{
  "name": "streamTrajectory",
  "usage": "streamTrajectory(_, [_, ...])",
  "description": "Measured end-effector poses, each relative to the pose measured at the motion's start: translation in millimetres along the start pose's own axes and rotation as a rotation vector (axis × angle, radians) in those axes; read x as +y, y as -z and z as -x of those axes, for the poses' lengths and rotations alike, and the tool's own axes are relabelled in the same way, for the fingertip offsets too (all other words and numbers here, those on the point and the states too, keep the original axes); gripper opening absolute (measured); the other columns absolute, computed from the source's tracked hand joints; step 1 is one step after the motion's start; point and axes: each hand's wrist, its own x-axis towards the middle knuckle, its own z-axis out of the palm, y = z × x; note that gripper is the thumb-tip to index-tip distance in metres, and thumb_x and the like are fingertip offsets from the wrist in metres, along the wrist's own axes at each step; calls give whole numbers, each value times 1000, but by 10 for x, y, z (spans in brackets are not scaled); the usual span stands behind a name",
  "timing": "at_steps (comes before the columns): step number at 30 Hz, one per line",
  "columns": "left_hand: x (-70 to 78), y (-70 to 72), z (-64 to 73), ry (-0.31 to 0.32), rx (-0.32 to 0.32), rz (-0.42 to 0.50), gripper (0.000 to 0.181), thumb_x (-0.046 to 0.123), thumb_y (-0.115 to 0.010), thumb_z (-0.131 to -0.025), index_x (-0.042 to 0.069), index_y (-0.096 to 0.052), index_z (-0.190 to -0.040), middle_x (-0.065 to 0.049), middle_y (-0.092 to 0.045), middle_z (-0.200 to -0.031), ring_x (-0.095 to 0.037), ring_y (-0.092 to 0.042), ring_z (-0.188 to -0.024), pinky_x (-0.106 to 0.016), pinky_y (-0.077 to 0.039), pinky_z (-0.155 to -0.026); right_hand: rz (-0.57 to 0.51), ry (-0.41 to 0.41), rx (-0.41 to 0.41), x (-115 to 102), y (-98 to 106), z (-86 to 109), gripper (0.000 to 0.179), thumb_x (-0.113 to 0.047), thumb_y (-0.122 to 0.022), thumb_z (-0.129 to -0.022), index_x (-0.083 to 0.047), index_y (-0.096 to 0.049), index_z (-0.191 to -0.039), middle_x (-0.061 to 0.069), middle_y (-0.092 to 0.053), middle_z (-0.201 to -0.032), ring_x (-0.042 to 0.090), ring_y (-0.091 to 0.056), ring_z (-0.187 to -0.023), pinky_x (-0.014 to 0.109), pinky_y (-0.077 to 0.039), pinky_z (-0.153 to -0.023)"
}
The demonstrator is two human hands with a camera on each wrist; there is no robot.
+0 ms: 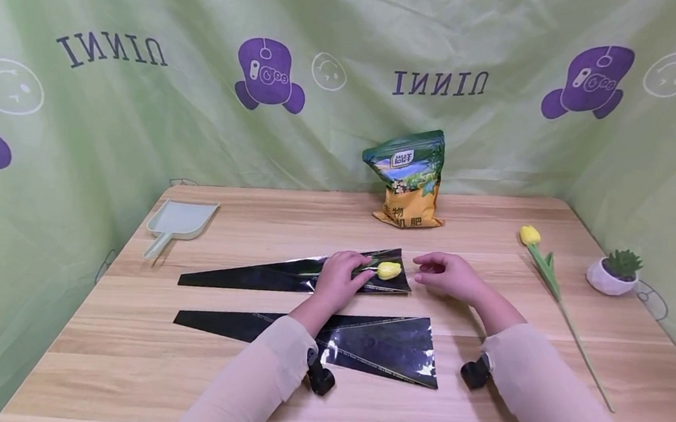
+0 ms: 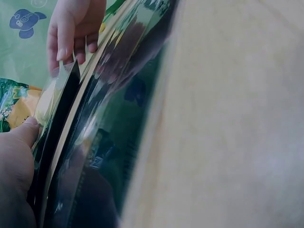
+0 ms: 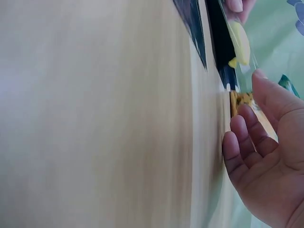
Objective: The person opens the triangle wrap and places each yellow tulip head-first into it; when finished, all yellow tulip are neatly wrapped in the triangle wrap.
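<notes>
A yellow tulip [image 1: 389, 271] lies with its bloom near the wide end of a black flower sleeve [image 1: 246, 275] with a clear front. My left hand [image 1: 340, 280] rests on that sleeve just behind the bloom, thumb and forefinger spread to either side of the stem. In the left wrist view its thumb [image 2: 29, 130] is right at the film beside the bloom; the other fingers are hidden. Just right of the sleeve's wide end is my right hand [image 1: 450, 276], fingers loosely bent and apart. The right wrist view shows its thumb tip [image 3: 259, 73] right at the film's edge.
A second black sleeve [image 1: 380, 347] lies in front, under the left forearm. Another yellow tulip [image 1: 530, 235] and a potted succulent [image 1: 611, 277] are on the right. At the back stands a fertilizer bag [image 1: 410, 184]; a pale dustpan [image 1: 181, 220] lies left. The wooden table [image 1: 116, 359] meets a green curtain.
</notes>
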Motion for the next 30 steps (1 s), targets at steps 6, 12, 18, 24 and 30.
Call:
streamTrajectory(6, [-23,-4,18,11,14,6,37,34,-65,-94,14,-67,-125,-7,-67,-124,-28,-58,-122,-46,-40,-108,-40,-33,31,99,160,152,49,-22,-70,-90,1,-58,-131,21,-64,-118,21,-61,-101,25,-54,-81])
streamTrajectory(12, [6,80,29,-25,74,39,36,32,-66,-93,12,-68,-123,-9,-66,-123,-30,-57,-121,-48,-41,-107,-9,-44,108,159,425,349,50,-27,-67,-93,2,-57,-132,22,-63,-118,13,-57,-96,18,-52,-76])
streamTrajectory(18, [105,163,146,-102,121,141,33,26,-67,-91,8,-70,-118,-11,-67,-121,-32,-57,-119,-48,-43,-105,54,-94,177,322,703,578,54,-37,-61,-97,1,-55,-134,9,-64,-118,2,-53,-95,14,-49,-75])
streamTrajectory(24, [281,156,339,-128,104,303,31,20,-69,-90,4,-69,-116,-11,-67,-120,-30,-57,-118,-47,-45,-102,25,-128,231,526,927,753,57,-37,-59,-97,4,-51,-136,-20,-57,-104,-18,-48,-85,10,-47,-72])
streamTrajectory(30, [462,99,526,-145,-54,296,35,25,-67,-92,8,-67,-122,-7,-66,-125,-25,-56,-122,-43,-43,-108,75,-165,296,686,1122,909,59,-40,-59,-97,4,-51,-135,-33,-53,-98,-25,-41,-84,9,-43,-69])
